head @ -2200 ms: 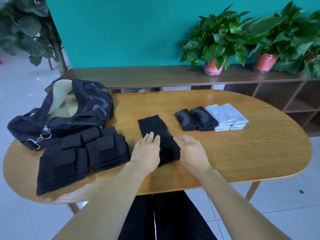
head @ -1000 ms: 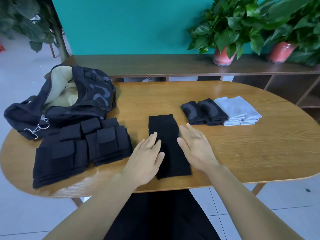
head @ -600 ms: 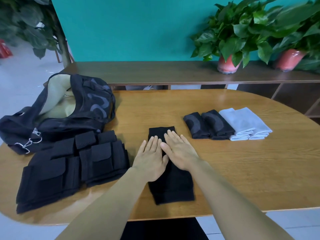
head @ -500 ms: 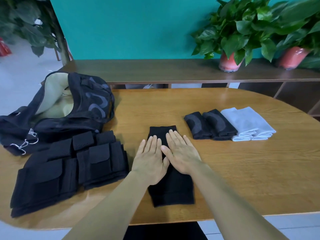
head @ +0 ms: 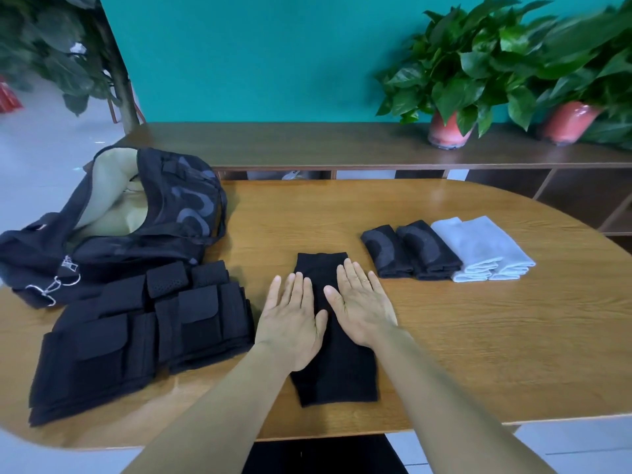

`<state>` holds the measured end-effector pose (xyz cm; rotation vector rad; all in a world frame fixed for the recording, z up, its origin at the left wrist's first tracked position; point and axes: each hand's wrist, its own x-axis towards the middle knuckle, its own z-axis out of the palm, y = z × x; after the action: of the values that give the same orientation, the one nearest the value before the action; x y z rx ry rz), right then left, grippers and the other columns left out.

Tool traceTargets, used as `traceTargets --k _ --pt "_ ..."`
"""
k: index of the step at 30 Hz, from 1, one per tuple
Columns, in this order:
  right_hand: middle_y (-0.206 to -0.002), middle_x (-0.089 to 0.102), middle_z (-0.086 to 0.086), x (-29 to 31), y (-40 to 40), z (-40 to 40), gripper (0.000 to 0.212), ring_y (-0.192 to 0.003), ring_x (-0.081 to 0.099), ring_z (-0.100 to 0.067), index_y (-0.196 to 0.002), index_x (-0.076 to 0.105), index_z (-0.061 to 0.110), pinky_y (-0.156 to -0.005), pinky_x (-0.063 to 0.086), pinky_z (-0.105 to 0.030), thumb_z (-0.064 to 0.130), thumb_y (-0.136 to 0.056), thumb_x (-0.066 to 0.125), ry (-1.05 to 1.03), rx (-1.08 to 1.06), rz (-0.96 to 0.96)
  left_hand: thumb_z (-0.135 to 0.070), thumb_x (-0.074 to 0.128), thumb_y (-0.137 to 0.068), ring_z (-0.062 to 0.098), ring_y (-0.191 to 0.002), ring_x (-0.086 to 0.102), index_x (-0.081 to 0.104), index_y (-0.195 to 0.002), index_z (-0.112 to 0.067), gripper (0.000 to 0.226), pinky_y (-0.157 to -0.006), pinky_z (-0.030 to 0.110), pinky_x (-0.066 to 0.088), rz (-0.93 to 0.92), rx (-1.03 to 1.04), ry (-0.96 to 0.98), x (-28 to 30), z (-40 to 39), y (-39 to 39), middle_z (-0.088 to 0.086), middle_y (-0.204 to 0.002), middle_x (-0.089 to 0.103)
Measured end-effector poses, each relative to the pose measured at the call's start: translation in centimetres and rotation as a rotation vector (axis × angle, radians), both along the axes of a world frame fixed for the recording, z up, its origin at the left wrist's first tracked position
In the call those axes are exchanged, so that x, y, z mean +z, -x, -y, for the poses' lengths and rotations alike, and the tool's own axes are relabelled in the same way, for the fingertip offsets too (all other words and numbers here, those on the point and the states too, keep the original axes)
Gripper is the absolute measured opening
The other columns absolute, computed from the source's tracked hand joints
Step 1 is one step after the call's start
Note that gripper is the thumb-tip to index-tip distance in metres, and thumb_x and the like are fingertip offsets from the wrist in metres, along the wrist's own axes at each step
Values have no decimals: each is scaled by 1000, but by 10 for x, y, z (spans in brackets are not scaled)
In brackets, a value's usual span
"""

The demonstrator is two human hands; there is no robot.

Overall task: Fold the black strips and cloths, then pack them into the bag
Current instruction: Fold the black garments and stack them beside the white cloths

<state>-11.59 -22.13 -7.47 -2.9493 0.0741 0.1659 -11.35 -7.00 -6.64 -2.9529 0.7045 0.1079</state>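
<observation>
since half a second ago both hands are sliding slightly apart on the black cloth [head: 337,367], the left hand [head: 290,323] now lying over its left edge and the right hand [head: 364,309] over its right edge, with a strip of the dark fabric showing between them.

the bag [head: 113,227] is lying on the far left of the desk [head: 478,336], its mouth gaping open and showing a pale beige lining; what is sitting inside it cannot be told. just in front of the bag, a stack of black strips [head: 136,333] with flap-like tabs is resting flat, near the left hand but not touching it.

both hands are lying palm down with fingers straight and close together, pressing flat on the cloth and gripping nothing. the thumbs are pointing inward toward each other, close but not touching. both bare forearms are reaching in from the near edge of the desk, converging toward the cloth. the cloth itself is lying as a long narrow band near the middle of the desk, running away from the person, its far end showing beyond the fingertips and its near end below the wrists.

to the right, well apart from the hands, two folded dark cloths [head: 410,254] are sitting side by side, touching two folded white cloths [head: 482,248]. behind the desk, a long wooden shelf [head: 307,145] is carrying two potted plants [head: 458,80].
</observation>
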Motion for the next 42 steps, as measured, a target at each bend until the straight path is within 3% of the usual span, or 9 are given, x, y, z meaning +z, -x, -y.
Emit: traceTargets --k 7,10,14,17,23,29,33,35,42 --pt "-161 8 3 26 46 14 71 -147 -5 -6 -154 15 19 -119 -9 -29 58 -96 4 -173 57 214 -39 17 -105 18 -150 -7 0 -155 -12 59 -120 32 -7 68 -145 275 19 -18 22 9 -162 -6" --pt "-155 32 1 30 77 16 70 -146 18 -11 -148 37 19 -118 4 -29 56 -93 13 -176 130 337 -45 22 -101 11 -147 19 28 -151 -20 56 -117 23 -2 55 -308 445 21 -36 38 1 -160 20" --pt "-129 62 -1 24 119 7 45 -123 54 -18 -125 63 19 -101 37 -33 40 -90 45 -205 180 467 -68 35 -84 0 -115 51 64 -119 -34 57 -108 17 7 -31 -337 544 16 -59 66 -21 -126 59" --pt "-121 67 2 15 141 -2 46 -114 59 -15 -118 68 19 -99 35 -28 45 -84 52 -190 215 402 -77 40 -72 -6 -108 46 64 -112 -37 62 -105 20 7 -69 -308 527 10 -66 77 -26 -116 56" --pt "-124 65 5 9 151 -7 52 -117 57 -13 -122 66 18 -102 38 -28 35 -74 56 -246 174 335 -39 64 -83 5 -97 59 74 -99 -29 21 -105 22 14 47 -278 500 8 -58 74 -16 -103 68" --pt "-116 61 14 10 143 -6 48 -111 51 -8 -129 59 28 -100 37 -24 17 -83 65 -417 -35 337 -30 62 -85 5 -72 57 71 -84 -29 9 -102 36 38 -150 -36 695 20 -51 75 -11 -72 66" --pt "-86 57 15 12 129 -7 9 -92 54 -9 -96 69 29 -82 44 -27 26 -88 67 -612 -217 346 -46 55 -86 1 -83 58 68 -86 -32 19 -103 42 38 -297 69 800 20 -50 76 -13 -78 67" --pt "-75 53 11 15 122 -7 12 -84 52 -11 -78 63 28 -77 42 -27 28 -89 65 -627 -263 339 -59 57 -78 -3 -91 59 68 -90 -36 28 -103 42 39 -337 112 857 18 -49 74 -22 -85 68" --pt "-68 49 14 15 99 -10 18 -86 51 -12 -88 66 20 -88 43 -36 37 -93 59 -519 -318 379 -33 58 -94 15 -50 35 32 -56 -24 47 -66 32 32 -115 240 804 16 -33 59 -7 -48 33"
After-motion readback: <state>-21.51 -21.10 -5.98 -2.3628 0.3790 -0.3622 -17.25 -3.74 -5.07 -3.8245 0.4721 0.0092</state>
